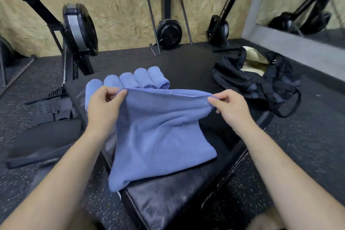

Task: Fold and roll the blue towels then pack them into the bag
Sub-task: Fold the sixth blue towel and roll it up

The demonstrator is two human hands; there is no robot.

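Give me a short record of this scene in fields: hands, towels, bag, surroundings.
left hand: pinches the towel's top left corner
right hand: pinches its top right corner
towel: blue, held up by its top edge, lower part lying on the black pad
rolls: five blue rolled towels, side by side in a row behind the held one
bag: black, open, right of the rolls, pale lining showing, no blue visible inside
surroundings: rowing machines by a wooden wall
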